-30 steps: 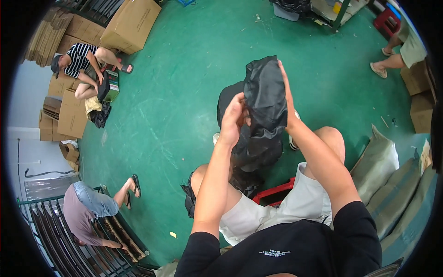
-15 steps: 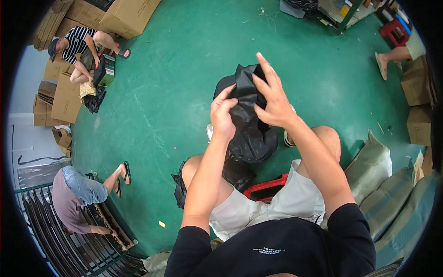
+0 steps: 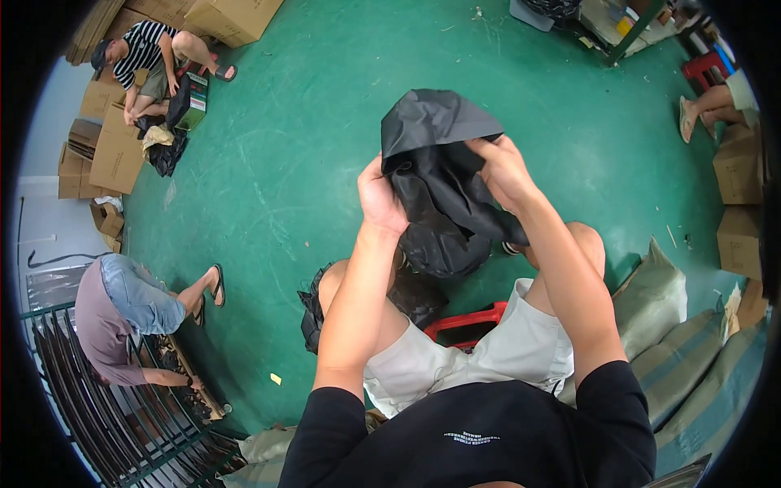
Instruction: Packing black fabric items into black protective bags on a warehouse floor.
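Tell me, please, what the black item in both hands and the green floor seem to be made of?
The crumpled black sheet-like item looks like thin matte fabric or plastic film: it folds into soft creases with a faint sheen; which one is unclear. The green floor looks like painted or coated concrete: smooth, scuffed with pale scratches.

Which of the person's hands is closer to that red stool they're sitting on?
Left. The left hand grips the black fabric item lower down, nearer the red stool between the legs. The right hand holds it higher, farther from the stool.
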